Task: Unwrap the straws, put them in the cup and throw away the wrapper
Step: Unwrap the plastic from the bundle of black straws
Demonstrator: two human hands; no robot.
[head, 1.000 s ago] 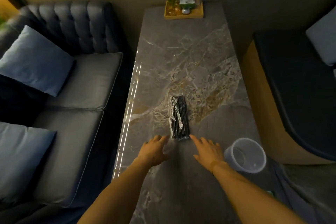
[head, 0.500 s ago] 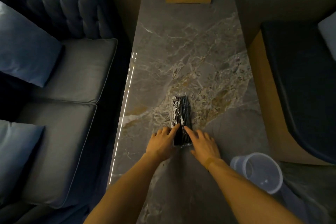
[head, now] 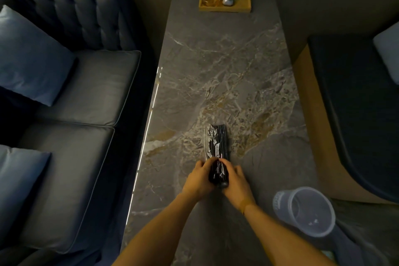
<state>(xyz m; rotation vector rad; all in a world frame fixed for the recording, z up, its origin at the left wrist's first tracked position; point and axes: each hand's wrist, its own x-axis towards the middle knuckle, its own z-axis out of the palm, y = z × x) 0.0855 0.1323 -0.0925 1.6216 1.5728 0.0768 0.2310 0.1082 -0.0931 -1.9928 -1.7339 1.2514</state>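
A pack of black straws [head: 218, 144] in a crinkled clear wrapper lies lengthwise on the marble table [head: 226, 60]. My left hand [head: 199, 179] grips the pack's near end from the left. From the right, my right hand [head: 236, 183] clasps the same end. The near end looks slightly lifted between my fingers. A translucent plastic cup [head: 306, 211] stands empty at the table's near right corner, about a hand's width right of my right wrist.
A wooden tray [head: 224, 4] with a plant, a small box and a bottle sits at the table's far end. A blue-grey sofa [head: 71, 114] with cushions runs along the left. A dark seat [head: 356, 103] stands to the right.
Both hands moved from flat on the table beside the pack to closing around its near end. The camera view shifted, so the cup appears lower and closer.
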